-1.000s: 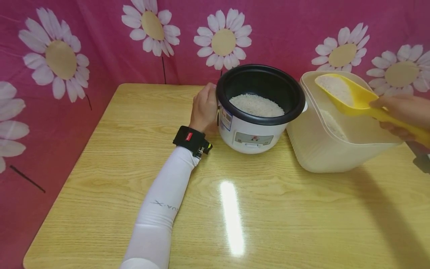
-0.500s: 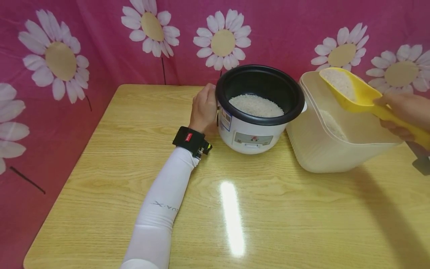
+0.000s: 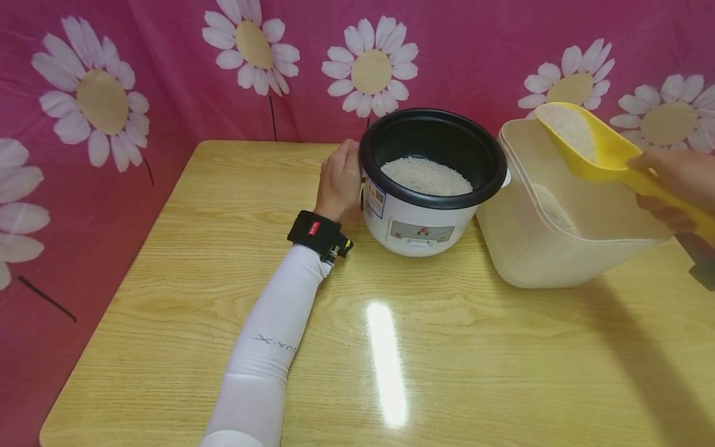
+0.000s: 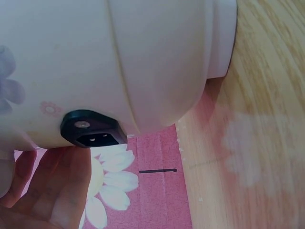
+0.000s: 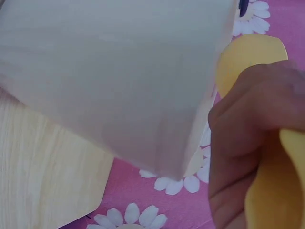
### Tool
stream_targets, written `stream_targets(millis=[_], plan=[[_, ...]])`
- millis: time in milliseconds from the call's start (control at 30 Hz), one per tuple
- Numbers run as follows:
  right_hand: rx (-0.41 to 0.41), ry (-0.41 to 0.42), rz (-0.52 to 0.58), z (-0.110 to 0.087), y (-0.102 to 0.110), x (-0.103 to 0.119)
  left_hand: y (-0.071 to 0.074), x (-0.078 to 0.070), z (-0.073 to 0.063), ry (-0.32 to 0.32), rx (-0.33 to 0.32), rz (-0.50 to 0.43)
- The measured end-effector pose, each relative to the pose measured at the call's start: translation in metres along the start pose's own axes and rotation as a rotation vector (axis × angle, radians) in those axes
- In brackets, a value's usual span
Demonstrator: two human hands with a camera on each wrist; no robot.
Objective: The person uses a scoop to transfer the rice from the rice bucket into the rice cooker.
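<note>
My left hand (image 3: 339,180) grips the left side of a white rice cooker (image 3: 419,233) with a black rim. In the left wrist view, its fingers (image 4: 57,186) reach round beside the cooker's power socket (image 4: 93,130); their tips are hidden. White rice (image 3: 427,176) lies inside the cooker. On the right, my right hand (image 3: 678,186) holds a yellow scoop (image 3: 606,146) by its handle, with rice (image 3: 570,127) in its bowl. The scoop is above a cream plastic bin (image 3: 530,248), which has rice (image 3: 555,208) in it. The right wrist view shows the hand (image 5: 252,124) wrapped round the scoop handle.
A wooden table (image 3: 223,186) carries the cooker and the bin, which stand close side by side. Behind it hangs a pink cloth (image 3: 458,56) with large white daisies. The bin's tall wall lies between the scoop and the cooker.
My right hand has raised the scoop of rice a little and moved it slightly right, over the bin. The left hand, cooker and bin have stayed in place.
</note>
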State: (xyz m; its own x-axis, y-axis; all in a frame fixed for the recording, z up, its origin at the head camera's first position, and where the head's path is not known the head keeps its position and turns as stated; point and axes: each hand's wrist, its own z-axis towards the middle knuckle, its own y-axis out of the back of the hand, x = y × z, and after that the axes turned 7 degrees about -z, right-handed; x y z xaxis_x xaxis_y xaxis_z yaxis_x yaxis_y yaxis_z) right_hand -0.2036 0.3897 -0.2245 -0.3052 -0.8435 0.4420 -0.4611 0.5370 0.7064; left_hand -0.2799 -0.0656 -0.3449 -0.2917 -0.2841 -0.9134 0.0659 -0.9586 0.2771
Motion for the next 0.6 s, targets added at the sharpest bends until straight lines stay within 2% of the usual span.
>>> stream_targets(millis=[267,433,600], plan=[[0.016,-0.005,0.011,-0.003,0.001,0.008,0.0,0.0,0.0,-0.005,0.002,0.002],[0.057,0.023,0.01,-0.009,0.0,0.02,0.0,0.0,0.0,-0.011,-0.001,0.009],[0.051,0.027,0.034,-0.017,-0.005,0.033,0.001,0.0,0.001,-0.012,-0.006,0.016]])
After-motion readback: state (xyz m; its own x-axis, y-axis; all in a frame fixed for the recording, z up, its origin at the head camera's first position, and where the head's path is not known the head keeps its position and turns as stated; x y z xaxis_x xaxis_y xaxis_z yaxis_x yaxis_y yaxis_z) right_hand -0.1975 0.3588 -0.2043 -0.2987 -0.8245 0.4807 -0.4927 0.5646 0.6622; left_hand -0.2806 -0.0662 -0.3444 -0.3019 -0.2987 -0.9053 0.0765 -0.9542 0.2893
